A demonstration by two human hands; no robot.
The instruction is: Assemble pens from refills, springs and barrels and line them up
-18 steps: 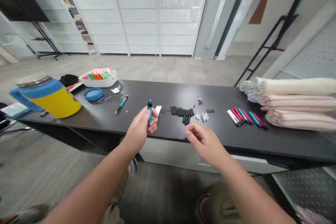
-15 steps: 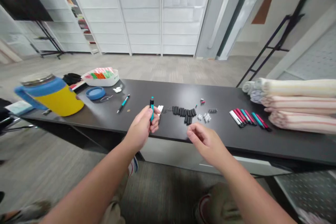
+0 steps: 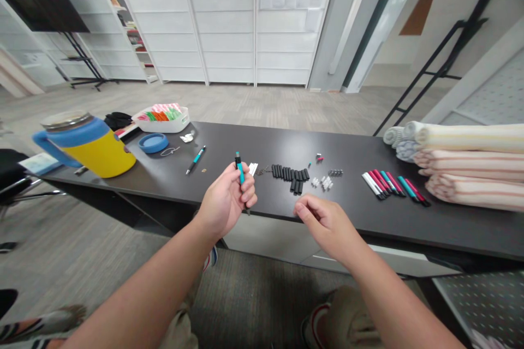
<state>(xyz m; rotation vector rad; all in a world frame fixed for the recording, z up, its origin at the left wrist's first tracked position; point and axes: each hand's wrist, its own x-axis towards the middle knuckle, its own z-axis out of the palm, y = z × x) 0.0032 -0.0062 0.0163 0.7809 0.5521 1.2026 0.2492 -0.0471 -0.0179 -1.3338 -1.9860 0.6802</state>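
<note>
Above smooth black tabletop [image 3: 262, 144] | left grip [image 3: 226, 196] wrapped round slim teal pen [image 3: 239, 168] | right grip [image 3: 325, 221] half-curled, contents unclear

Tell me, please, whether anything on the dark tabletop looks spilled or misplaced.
Nothing looks spilled. Slightly odd: a tiny red piece and a tiny teal piece lie loose beside the right end of the lined-up short black cylinders.
</note>
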